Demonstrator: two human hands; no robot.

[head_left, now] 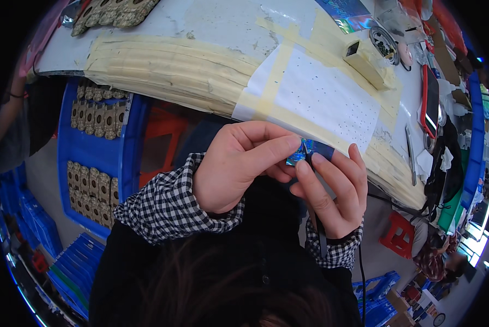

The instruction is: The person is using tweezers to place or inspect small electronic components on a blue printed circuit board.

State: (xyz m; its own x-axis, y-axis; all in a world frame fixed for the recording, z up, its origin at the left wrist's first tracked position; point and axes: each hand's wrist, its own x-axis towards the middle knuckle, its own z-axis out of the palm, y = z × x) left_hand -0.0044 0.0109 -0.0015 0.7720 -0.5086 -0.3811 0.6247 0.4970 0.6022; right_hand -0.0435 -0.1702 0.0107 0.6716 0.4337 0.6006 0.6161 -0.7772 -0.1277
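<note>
My left hand [233,166] is closed, thumb against fingers, on a small shiny blue holographic sheet [294,159] just off the table's front edge. Most of that sheet is hidden behind my fingers. Black tweezers [317,220] lie in my right hand [337,191], gripped between thumb and fingers. Their tips meet the sheet beside my left thumb; whether anything sits between them is too small to tell. Beyond both hands, a white paper [321,92] dotted with tiny dark specks is taped to the tabletop.
The table's edge [162,65] is padded with layered tape. A tape-covered block [370,64], a red-framed phone [430,101] and a thin metal tool [411,155] stand or lie at right. A blue crate [100,150] at left holds several camouflage-patterned housings. Further right is a red stool [398,235].
</note>
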